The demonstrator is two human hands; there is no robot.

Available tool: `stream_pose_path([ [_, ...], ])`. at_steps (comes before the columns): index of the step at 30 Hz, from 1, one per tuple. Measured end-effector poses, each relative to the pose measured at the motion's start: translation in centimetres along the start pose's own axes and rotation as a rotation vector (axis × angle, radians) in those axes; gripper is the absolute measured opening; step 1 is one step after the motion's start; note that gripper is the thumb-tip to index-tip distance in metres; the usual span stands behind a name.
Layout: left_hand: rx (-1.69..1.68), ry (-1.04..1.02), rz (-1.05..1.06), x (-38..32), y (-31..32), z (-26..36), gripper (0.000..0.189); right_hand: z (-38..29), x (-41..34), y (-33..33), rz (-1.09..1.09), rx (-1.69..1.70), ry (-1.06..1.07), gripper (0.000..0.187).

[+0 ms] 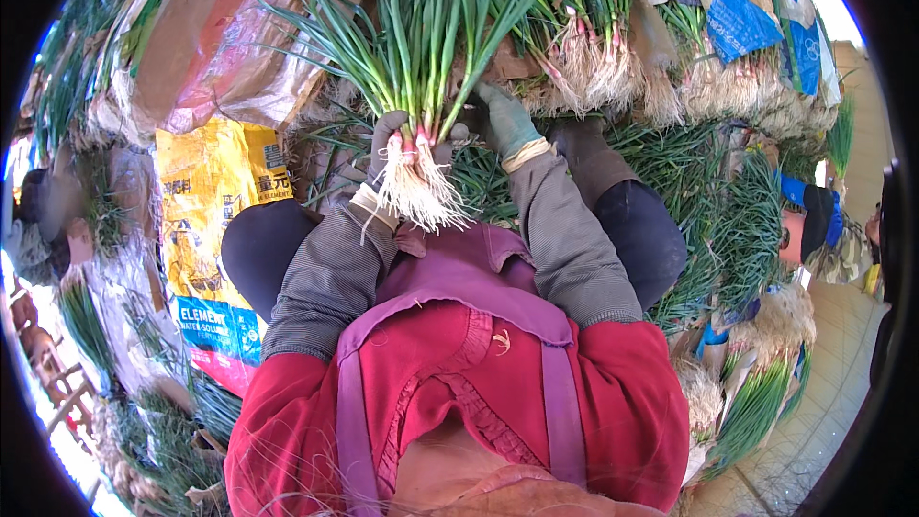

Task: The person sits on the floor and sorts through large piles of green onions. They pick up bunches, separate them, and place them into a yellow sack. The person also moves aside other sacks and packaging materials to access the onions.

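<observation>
In front of my lap, my left hand (386,140), in a grey glove, grips a bunch of green onions (423,64) low on the stalks. The bunch stands with its leaves pointing away from me. Its pinkish bulbs and long white roots (422,183) hang towards my purple apron (449,273). My right hand (506,118), in a greenish work glove, is close against the bunch's right side. Its fingertips are dark and partly hidden by the leaves, so whether they grip a stalk is unclear.
More green onions (596,64) with roots lie beyond my right hand. Plastic sheeting (215,29) covers a pile at upper left. A yellow fertilizer sack (208,208) lies beside my left knee. Loose green leaves (689,215) spread at right. Another person's sleeve (840,258) shows at far right.
</observation>
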State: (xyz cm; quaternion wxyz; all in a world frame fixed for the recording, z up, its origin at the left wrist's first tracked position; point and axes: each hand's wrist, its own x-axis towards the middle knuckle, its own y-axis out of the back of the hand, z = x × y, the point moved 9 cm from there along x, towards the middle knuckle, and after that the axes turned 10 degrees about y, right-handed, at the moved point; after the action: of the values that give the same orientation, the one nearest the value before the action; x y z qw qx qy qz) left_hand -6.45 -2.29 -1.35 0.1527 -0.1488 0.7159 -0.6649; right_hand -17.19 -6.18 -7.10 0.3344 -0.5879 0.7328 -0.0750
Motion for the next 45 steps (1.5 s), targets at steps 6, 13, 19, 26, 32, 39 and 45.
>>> stream_pose_path([
  [6,0.066,-0.01,-0.071,0.2,-1.2,0.1,0.058,-0.3,-1.2,1.8,0.07,-0.056,-0.025,0.027],
  [13,-0.005,0.098,-0.268,-0.1,-3.8,-0.4,0.061,-1.9,-0.3,-3.9,-0.066,0.005,0.089,0.028],
  [19,-0.022,0.105,-0.317,-0.4,-3.9,-0.2,0.054,-2.3,0.0,-4.2,-0.151,-0.164,0.047,0.032],
  [26,0.112,-0.142,-0.106,-0.7,-0.7,1.4,0.05,-2.9,1.0,-4.4,-0.188,-0.286,-0.018,0.026],
  [32,0.006,-0.038,-0.142,-0.7,-1.4,0.7,0.05,-1.7,1.6,-3.5,-0.178,-0.315,-0.02,0.023],
  [39,-0.136,0.023,-0.2,-0.1,-2.7,0.3,0.052,-0.9,1.9,2.1,-0.496,-1.442,0.239,0.02],
  [45,-0.092,-0.009,-0.267,-0.1,-3.2,0.9,0.051,12.8,-1.8,17.9,-0.769,-2.085,-0.367,0.041],
])
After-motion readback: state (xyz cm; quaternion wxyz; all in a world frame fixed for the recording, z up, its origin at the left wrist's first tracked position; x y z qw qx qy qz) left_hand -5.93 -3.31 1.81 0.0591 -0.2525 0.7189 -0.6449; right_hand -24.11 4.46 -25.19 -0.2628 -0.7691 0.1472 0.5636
